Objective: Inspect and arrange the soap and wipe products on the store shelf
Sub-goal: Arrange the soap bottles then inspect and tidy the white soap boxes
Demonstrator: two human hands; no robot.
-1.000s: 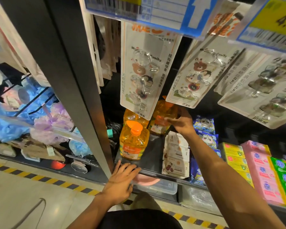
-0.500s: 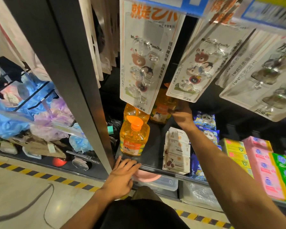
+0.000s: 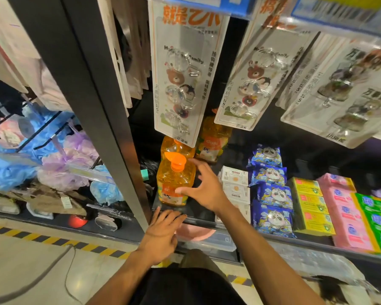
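The head camera is looking forward and steeply down at the shelf [image 3: 202, 222], sitting close in front of it at the person's head height. Its wide lens is slanting the post [image 3: 101, 106] left of the shelf and taking in hook cards [image 3: 180, 80] hanging above the shelf and floor [image 3: 31, 260] below it.

Orange soap bottle [image 3: 175, 183] upright, shelf front
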